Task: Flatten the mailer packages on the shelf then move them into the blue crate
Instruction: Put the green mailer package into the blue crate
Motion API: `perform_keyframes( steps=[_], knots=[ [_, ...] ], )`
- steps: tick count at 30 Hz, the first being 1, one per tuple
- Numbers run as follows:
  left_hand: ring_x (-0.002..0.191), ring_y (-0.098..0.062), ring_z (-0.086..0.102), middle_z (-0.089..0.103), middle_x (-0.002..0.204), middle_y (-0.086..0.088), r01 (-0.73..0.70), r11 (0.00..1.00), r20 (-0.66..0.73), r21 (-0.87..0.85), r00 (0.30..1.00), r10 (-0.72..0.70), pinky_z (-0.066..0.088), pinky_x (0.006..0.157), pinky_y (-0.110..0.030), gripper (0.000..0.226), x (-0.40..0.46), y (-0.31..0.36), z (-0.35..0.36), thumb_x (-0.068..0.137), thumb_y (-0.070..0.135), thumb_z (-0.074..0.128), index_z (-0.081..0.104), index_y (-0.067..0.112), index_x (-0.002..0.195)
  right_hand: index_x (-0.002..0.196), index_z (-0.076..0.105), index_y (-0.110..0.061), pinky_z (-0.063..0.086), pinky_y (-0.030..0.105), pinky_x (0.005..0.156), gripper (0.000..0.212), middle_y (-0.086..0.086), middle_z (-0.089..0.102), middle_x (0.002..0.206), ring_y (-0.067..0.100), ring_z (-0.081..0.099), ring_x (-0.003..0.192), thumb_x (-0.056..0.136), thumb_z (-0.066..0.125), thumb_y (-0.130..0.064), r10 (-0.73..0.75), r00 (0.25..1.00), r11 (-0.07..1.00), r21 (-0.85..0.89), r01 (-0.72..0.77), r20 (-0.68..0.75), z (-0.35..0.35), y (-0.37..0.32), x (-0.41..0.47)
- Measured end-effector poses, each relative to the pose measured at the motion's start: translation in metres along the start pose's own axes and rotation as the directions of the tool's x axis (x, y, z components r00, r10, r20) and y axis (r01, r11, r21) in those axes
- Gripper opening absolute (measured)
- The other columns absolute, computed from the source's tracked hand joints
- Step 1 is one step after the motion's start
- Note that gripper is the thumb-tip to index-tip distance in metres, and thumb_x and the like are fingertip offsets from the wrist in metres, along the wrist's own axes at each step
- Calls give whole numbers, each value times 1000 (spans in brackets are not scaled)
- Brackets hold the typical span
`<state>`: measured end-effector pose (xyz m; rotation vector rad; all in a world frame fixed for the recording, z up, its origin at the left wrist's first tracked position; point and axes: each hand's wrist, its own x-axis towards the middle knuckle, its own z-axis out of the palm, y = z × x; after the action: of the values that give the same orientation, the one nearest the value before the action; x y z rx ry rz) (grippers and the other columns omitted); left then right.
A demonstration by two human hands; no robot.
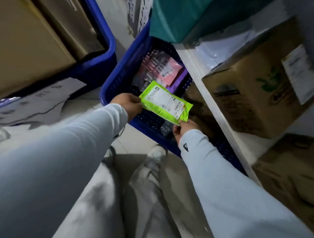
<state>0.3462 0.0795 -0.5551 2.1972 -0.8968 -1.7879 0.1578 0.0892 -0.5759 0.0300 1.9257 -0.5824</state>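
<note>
A lime-green mailer package [166, 103] with a white shipping label hangs flat over the blue crate [118, 71] on the floor. My left hand [129, 102] grips its left edge and my right hand [185, 128] pinches its lower right corner. Inside the crate lie a pink mailer [163, 70] and a purple one [179, 81] beneath it. The white shelf [207, 95] runs along the right of the crate, partly over it.
A cardboard box [257, 90] sits on the shelf, with a teal package [175, 16] above and another brown box [289, 177] lower down. A second blue crate [105, 51] holding cardboard stands at the left, papers [43, 100] beside it. My legs and shoes [156, 154] are below.
</note>
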Motion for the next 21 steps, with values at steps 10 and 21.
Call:
perform_keyframes(
  steps=[10,21],
  knots=[
    [105,-28,65,69,108,-12,42,983,-27,-181,998,-48,49,98,-44,41,97,-18,27,65,35,66,66,23,104,76,44,-18,29,7,33,27,1,39,66,9,35,44,99,40,-3,-45,998,999,17,44,36,65,-24,111],
    [107,-23,61,66,115,-5,36,995,-72,-94,996,-43,46,100,-34,37,109,-19,11,87,33,60,60,25,123,132,42,-3,31,46,109,32,13,31,152,34,36,136,103,31,-8,131,949,991,-74,-114,287,107,-39,106]
  ],
)
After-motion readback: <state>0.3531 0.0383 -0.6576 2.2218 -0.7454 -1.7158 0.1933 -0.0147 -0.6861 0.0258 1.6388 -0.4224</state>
